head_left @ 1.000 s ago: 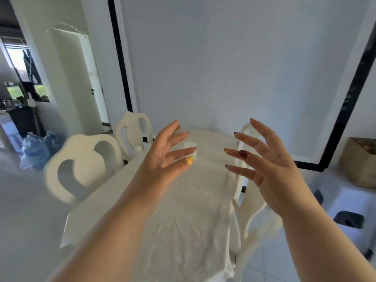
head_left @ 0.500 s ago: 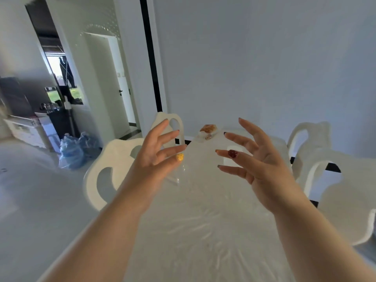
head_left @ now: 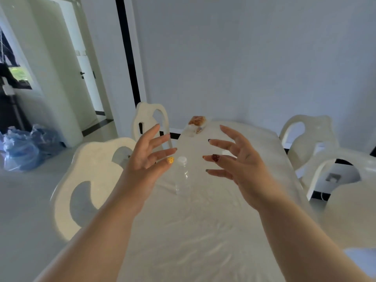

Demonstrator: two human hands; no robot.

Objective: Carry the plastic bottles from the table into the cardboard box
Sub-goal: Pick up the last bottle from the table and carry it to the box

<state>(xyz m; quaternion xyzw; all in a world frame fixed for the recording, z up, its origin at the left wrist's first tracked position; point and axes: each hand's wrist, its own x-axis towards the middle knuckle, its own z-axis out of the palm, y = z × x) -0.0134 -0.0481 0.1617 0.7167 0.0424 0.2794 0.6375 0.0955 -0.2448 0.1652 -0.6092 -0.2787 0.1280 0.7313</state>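
A clear plastic bottle [head_left: 182, 176] with a white cap stands upright on the white-clothed table [head_left: 193, 231]. My left hand [head_left: 145, 161] hovers just left of the bottle, fingers spread, holding nothing. My right hand [head_left: 238, 163] is held up right of the bottle, fingers spread too, with a gap to it. Neither hand touches the bottle. At the table's far end lies a crumpled orange-brown item [head_left: 197, 120] with a small clear object beside it. The cardboard box is out of view.
White plastic chairs stand left of the table [head_left: 89, 180], at its far left [head_left: 150, 119] and on the right [head_left: 309, 135]. Blue plastic bags [head_left: 22, 147] lie on the floor at left near a doorway. A grey wall is behind the table.
The view has swung left and closer to the table; the cardboard box has left the frame. The bottle now stands between my two raised, spread hands.
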